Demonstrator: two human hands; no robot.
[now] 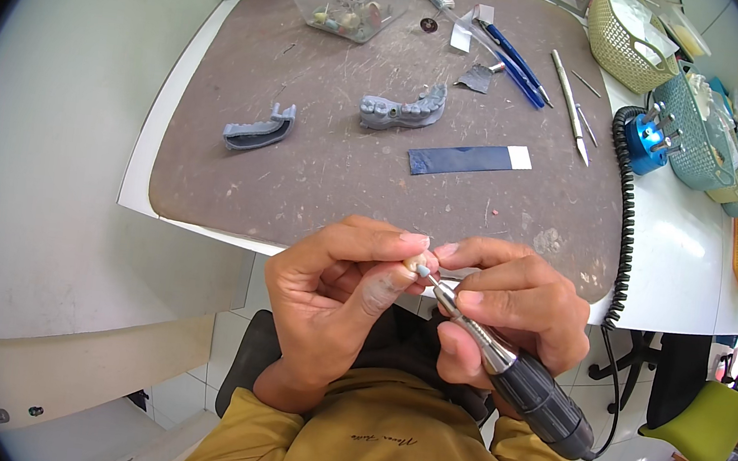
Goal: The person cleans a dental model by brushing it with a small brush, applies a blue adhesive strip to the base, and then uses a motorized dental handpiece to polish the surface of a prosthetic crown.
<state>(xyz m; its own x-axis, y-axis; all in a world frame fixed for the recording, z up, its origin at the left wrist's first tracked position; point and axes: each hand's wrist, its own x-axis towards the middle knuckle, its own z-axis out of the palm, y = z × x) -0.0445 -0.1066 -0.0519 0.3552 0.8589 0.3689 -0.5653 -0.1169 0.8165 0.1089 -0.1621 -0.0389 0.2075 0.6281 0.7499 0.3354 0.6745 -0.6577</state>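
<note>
My left hand (317,288) pinches a small cream tooth-shaped piece (413,261) between thumb and fingertips, near the mat's front edge. My right hand (525,303) grips a silver-and-black rotary handpiece (537,395), its small pale blue tip (422,270) at the piece, touching or very close. Its cord runs down past the hand. A grey dental arch model (401,111) lies mid-mat beyond my hands, with a smaller grey model part (257,134) to its left and a dark blue strip with a white end (459,162) to its right.
The brown mat (319,188) carries a clear box of small pieces (347,11), pens (508,51) and a pale carving tool (570,103). Rightward stand a blue bur holder (647,144), a coiled cord (626,214) and baskets (627,46). A green chair (702,419) is at lower right.
</note>
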